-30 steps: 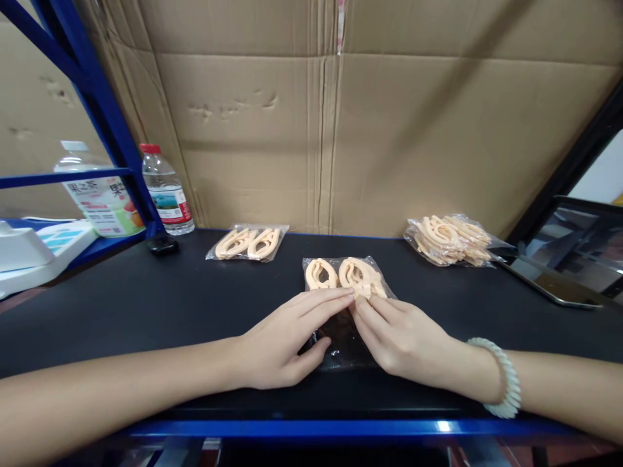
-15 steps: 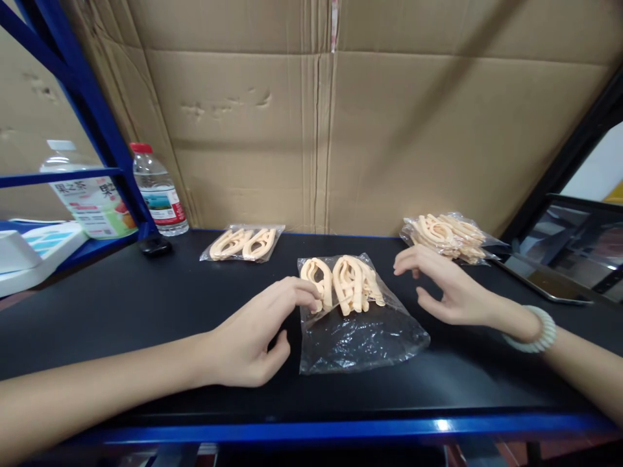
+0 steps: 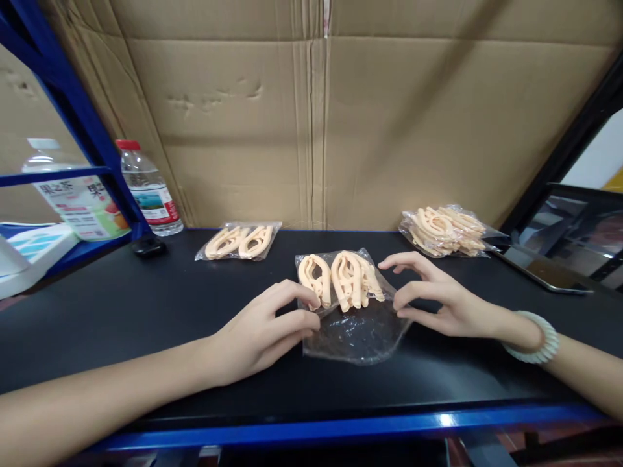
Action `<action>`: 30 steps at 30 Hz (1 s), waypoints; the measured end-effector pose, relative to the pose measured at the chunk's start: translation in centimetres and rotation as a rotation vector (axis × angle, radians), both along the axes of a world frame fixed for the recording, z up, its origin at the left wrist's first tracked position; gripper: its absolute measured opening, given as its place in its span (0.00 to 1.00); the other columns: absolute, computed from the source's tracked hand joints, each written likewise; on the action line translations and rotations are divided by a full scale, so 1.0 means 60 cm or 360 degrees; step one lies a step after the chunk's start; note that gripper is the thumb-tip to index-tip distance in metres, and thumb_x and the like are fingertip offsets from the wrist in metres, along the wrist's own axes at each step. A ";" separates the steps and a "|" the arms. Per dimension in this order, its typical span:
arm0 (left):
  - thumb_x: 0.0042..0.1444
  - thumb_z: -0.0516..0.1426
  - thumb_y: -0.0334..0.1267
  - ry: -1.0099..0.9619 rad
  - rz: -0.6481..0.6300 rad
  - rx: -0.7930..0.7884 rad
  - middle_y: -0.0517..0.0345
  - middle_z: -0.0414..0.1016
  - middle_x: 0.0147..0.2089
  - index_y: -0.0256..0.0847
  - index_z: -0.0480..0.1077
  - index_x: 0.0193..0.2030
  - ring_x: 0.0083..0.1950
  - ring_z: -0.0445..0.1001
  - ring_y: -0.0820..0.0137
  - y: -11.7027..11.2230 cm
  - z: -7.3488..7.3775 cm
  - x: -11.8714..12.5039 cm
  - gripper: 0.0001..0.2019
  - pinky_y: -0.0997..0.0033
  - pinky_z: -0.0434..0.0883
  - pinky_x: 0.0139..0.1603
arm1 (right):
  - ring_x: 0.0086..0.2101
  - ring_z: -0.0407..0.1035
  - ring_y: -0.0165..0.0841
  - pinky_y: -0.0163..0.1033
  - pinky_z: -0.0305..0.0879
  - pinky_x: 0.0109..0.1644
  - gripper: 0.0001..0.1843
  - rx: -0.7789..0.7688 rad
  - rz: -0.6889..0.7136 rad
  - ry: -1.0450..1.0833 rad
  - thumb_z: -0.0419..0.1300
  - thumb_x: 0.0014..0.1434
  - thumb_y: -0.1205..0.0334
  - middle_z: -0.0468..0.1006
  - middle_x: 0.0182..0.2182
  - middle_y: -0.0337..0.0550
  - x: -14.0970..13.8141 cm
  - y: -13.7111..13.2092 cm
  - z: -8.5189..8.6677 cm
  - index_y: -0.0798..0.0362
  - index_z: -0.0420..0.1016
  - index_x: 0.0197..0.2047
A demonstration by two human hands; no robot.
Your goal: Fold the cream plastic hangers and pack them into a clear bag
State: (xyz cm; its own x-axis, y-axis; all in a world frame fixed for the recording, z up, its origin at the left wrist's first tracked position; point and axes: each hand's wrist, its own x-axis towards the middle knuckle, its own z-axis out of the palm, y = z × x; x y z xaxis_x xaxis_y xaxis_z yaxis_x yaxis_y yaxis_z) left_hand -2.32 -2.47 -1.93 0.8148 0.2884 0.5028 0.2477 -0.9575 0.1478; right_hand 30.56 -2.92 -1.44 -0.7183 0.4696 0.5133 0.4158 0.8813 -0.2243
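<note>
A clear plastic bag [image 3: 357,340] lies flat on the black table in front of me. In its far half are several beige plastic pieces [image 3: 348,282] that look like folded travel hangers; its near half holds nothing and is creased. My left hand [image 3: 270,327] pinches the bag's left edge between thumb and fingers, close beside the left piece. On the opposite side, my right hand [image 3: 438,298] has its thumb and middle finger closed on the right edge, its index finger stretched out above. A pale beaded bracelet [image 3: 535,337] circles the right wrist.
Behind on the left lies another filled bag [image 3: 238,242]; a heaped one [image 3: 445,230] is at back right, beside a tablet-like screen [image 3: 559,240]. A black mouse [image 3: 148,246], a water bottle [image 3: 148,188] and a larger bottle [image 3: 78,194] stand left. Cardboard [image 3: 233,130] walls the back.
My right hand has come down and inward onto the bag's right edge. My left thumb has closed up to the left edge. The near part of the bag has drawn narrower.
</note>
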 end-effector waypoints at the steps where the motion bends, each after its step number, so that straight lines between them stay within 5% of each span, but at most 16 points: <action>1: 0.61 0.51 0.24 -0.0033 -0.0007 0.0026 0.49 0.66 0.49 0.40 0.68 0.45 0.49 0.67 0.66 0.000 0.000 0.000 0.11 0.64 0.69 0.49 | 0.57 0.57 0.41 0.49 0.59 0.59 0.04 0.0019 -0.0001 -0.0013 0.59 0.60 0.68 0.60 0.57 0.47 0.000 -0.001 0.001 0.50 0.74 0.38; 6: 0.60 0.55 0.26 -0.0040 -0.0024 0.0023 0.49 0.70 0.47 0.39 0.68 0.42 0.47 0.68 0.65 0.000 0.006 0.002 0.06 0.63 0.68 0.48 | 0.53 0.62 0.40 0.47 0.61 0.58 0.03 -0.0157 0.0036 0.0040 0.64 0.58 0.64 0.66 0.53 0.47 0.006 0.001 0.009 0.52 0.75 0.32; 11: 0.58 0.51 0.24 -0.0238 0.0002 -0.0247 0.53 0.72 0.39 0.38 0.64 0.34 0.40 0.71 0.70 -0.005 0.008 0.002 0.07 0.69 0.69 0.41 | 0.41 0.71 0.34 0.41 0.67 0.46 0.07 -0.0564 -0.0114 0.0331 0.58 0.63 0.63 0.76 0.41 0.47 0.001 -0.003 0.008 0.54 0.70 0.33; 20: 0.61 0.50 0.32 -0.0394 0.0431 -0.0920 0.69 0.66 0.25 0.43 0.56 0.38 0.25 0.68 0.75 -0.019 0.007 0.006 0.04 0.76 0.65 0.28 | 0.27 0.68 0.27 0.32 0.65 0.32 0.09 -0.1210 -0.0182 0.0716 0.58 0.64 0.59 0.74 0.25 0.37 -0.029 -0.016 -0.012 0.52 0.61 0.36; 25: 0.62 0.47 0.33 -0.0268 0.0550 -0.1051 0.70 0.63 0.23 0.43 0.58 0.42 0.24 0.64 0.75 -0.010 0.003 0.010 0.03 0.75 0.61 0.26 | 0.24 0.63 0.26 0.31 0.62 0.30 0.15 -0.1278 -0.0225 0.0778 0.56 0.64 0.60 0.70 0.23 0.31 -0.030 -0.009 -0.025 0.48 0.56 0.51; 28: 0.62 0.47 0.35 -0.0157 0.0579 -0.0946 0.66 0.66 0.26 0.41 0.64 0.35 0.27 0.65 0.74 -0.004 0.004 0.012 0.07 0.74 0.62 0.30 | 0.25 0.63 0.26 0.32 0.62 0.30 0.05 -0.1160 -0.0269 0.0621 0.55 0.65 0.59 0.69 0.23 0.34 -0.032 -0.011 -0.022 0.51 0.66 0.42; 30: 0.63 0.47 0.36 -0.0121 0.0599 -0.0886 0.65 0.67 0.27 0.41 0.65 0.34 0.28 0.66 0.74 -0.002 0.004 0.012 0.09 0.74 0.62 0.31 | 0.26 0.64 0.27 0.33 0.62 0.32 0.09 -0.1017 -0.0363 0.0492 0.54 0.64 0.59 0.70 0.26 0.37 -0.033 -0.013 -0.018 0.53 0.71 0.37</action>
State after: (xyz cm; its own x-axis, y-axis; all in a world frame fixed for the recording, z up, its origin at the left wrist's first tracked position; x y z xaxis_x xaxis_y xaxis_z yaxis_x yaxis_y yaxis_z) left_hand -1.61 -2.57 -1.68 0.5764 0.7783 0.2491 0.5186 -0.5840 0.6246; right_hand 28.57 -3.69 -2.54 -0.4345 0.8644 0.2531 0.4076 0.4393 -0.8005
